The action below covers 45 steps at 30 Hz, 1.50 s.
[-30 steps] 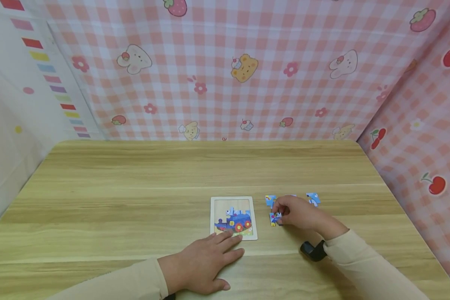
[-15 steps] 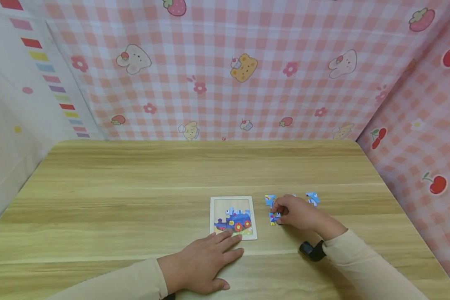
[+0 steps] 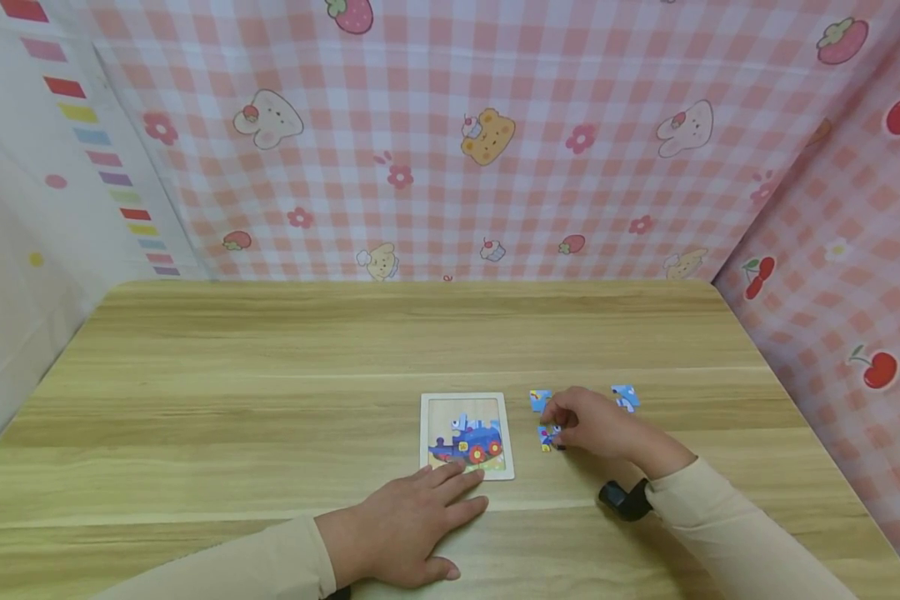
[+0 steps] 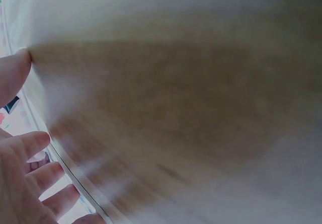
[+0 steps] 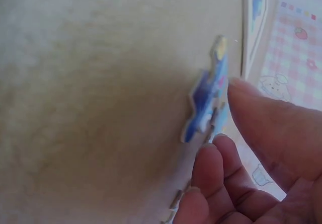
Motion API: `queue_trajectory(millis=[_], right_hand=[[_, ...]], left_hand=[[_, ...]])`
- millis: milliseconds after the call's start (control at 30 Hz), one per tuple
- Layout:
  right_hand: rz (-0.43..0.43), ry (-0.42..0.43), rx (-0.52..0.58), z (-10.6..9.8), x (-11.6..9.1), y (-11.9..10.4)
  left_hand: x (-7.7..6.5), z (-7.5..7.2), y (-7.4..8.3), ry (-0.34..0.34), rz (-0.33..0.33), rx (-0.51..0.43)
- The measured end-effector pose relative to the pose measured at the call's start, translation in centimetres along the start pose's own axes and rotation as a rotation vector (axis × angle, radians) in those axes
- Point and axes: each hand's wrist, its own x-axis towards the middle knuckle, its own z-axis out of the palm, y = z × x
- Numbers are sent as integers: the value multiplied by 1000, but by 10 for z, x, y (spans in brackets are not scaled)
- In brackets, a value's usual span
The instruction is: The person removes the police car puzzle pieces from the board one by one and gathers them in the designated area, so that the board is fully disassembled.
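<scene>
Far left of the head view: white curtain with a column of coloured rectangles along its edge; pink gingham cloth fills the upper centre. Wood-grain table below. Lower centre: left hand palm down, fingers spread and straight, grasping nothing, fingertips at the bottom edge of the puzzle board. Board sits just right of lower centre; blue train picture fills its lower part, bare wood above. Right of it, a blue-and-yellow piece lies flat; below that, a multicoloured piece at the fingertips of the right hand. Fingers curled, thumb beside the piece; cannot tell whether it is pinched. Farther right: another blue piece, near the knuckles.
</scene>
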Motion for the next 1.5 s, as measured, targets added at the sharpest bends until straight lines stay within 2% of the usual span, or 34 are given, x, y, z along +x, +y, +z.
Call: queue_trajectory(millis=[233, 500, 667, 1233, 1500], right_hand=[[-18, 61, -3, -2, 2, -4], [-51, 104, 66, 4, 11, -16], [-79, 130, 72, 9, 16, -25], [-88, 80, 88, 23, 35, -53], [-60, 43, 97, 29, 42, -60]], left_hand=[[0, 0, 0, 5, 2, 3], [0, -1, 0, -13, -1, -12], [0, 0, 0, -9, 1, -9], [0, 0, -1, -30, 4, -1], [0, 1, -1, -7, 13, 21]])
